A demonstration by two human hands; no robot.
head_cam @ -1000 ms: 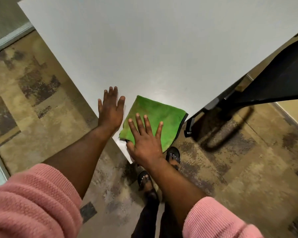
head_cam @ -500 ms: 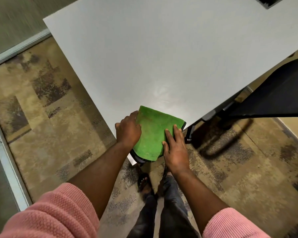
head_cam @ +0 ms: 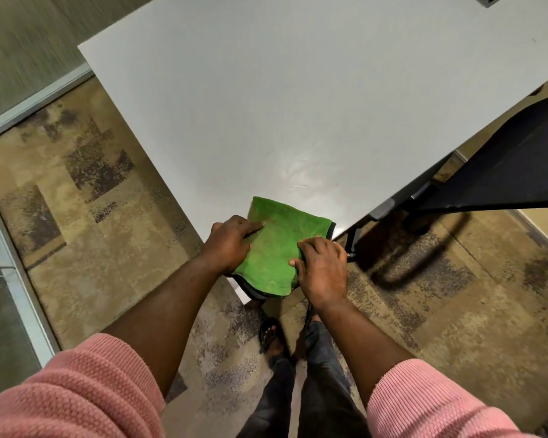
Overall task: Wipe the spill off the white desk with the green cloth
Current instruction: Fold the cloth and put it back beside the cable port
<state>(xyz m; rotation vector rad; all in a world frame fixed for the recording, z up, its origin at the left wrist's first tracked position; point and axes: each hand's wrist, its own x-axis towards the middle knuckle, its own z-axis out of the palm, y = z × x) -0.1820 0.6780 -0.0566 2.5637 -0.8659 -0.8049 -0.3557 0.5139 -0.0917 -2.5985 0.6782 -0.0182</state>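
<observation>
Green cloth [head_cam: 274, 249] folded on near corner of white desk [head_cam: 298, 105], near edge overhanging, left hand [head_cam: 230, 246] and right hand [head_cam: 325, 270] each gripping one side, faint wet sheen [head_cam: 298, 172] just beyond.

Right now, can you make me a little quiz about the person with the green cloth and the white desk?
1. True or false: both hands touch the green cloth.
2. Where does the cloth lie? A: middle of the white desk; B: at the near corner, hanging over the edge; C: on the carpet.
3. Fill in: the shiny wet patch sits just ____ the cloth, farther from the person.

Key
1. True: the left hand holds its left side, the right hand its right.
2. B
3. beyond
</observation>
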